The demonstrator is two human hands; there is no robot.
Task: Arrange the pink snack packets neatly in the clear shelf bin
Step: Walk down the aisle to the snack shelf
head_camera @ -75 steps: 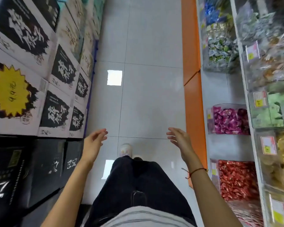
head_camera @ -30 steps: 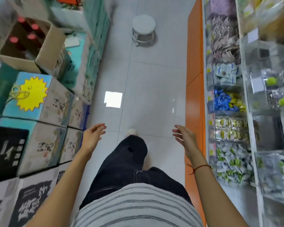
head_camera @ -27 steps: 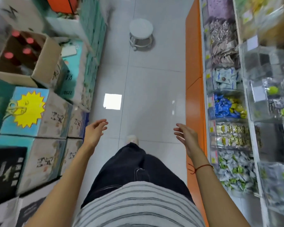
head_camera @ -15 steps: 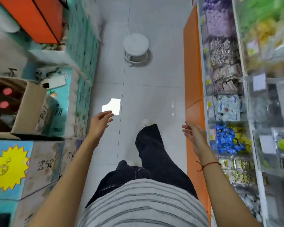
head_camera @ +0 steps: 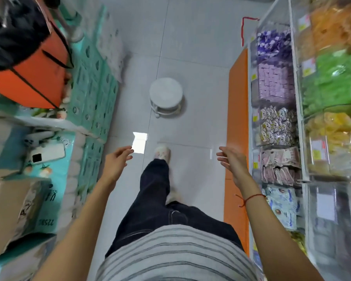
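Note:
Pink snack packets (head_camera: 278,166) lie jumbled in a clear shelf bin (head_camera: 256,159) on the right-hand shelving, just right of my right hand (head_camera: 232,162). That hand is held out in front of me over the aisle, fingers apart, holding nothing, a short gap from the bin's front. My left hand (head_camera: 116,163) is also stretched forward over the floor, fingers spread and empty. My legs in dark trousers are mid-step between the two hands.
A white round stool (head_camera: 166,96) stands on the tiled floor ahead. Orange shelf base (head_camera: 236,122) runs along the right under several clear bins of purple, patterned and blue-white packets. Teal cartons (head_camera: 93,94), a cardboard box (head_camera: 10,209) and an orange bag (head_camera: 32,78) line the left.
I have walked forward along the aisle: the stool has come closer and the shelf bins have slid past. The pink packets bin is now beside my right hand. Both hands stayed empty.

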